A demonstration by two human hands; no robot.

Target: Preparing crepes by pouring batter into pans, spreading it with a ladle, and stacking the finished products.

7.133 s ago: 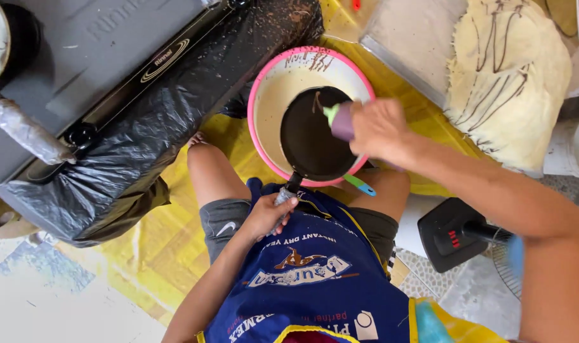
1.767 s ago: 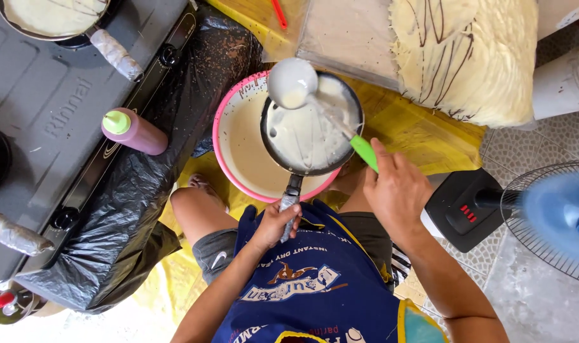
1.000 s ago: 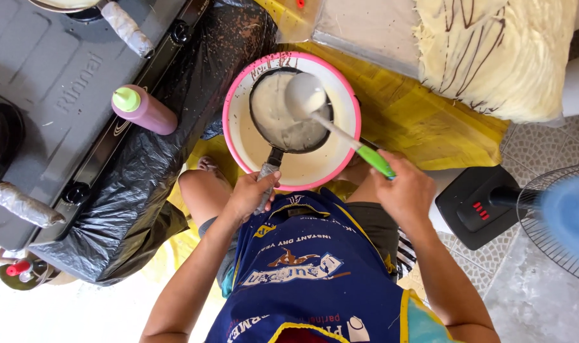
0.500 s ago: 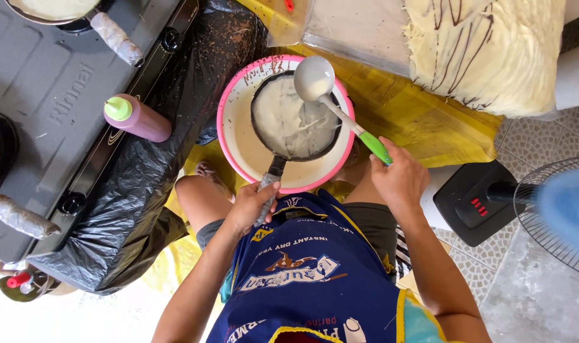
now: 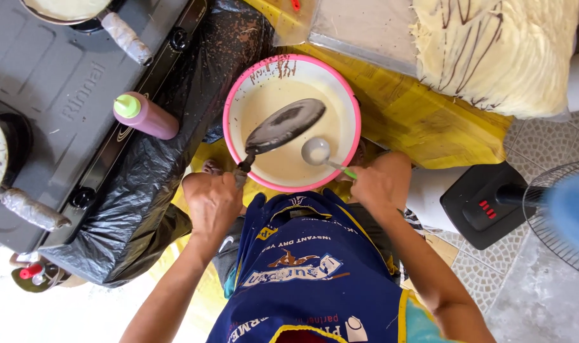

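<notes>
My left hand [image 5: 213, 202] grips the handle of a small dark frying pan [image 5: 284, 126]. The pan is tilted on edge over a pink-rimmed bowl [image 5: 246, 95] of pale batter, its surface coated with a thin batter film. My right hand [image 5: 375, 184] holds a green-handled ladle [image 5: 316, 151], whose round cup sits low in the bowl next to the pan. The bowl rests between my knees, just beyond my blue apron [image 5: 315, 267].
A grey gas stove [image 5: 60, 95] on black plastic stands at left, with a pink squeeze bottle [image 5: 144, 115] and two pans on it. A stack of thin pale crepes [image 5: 492, 51] lies on a tray at top right. A black fan [image 5: 492, 206] stands at right.
The pan, level and full of batter earlier, is now tipped steeply over the bowl with most batter gone. The ladle has come down from above the pan into the bowl.
</notes>
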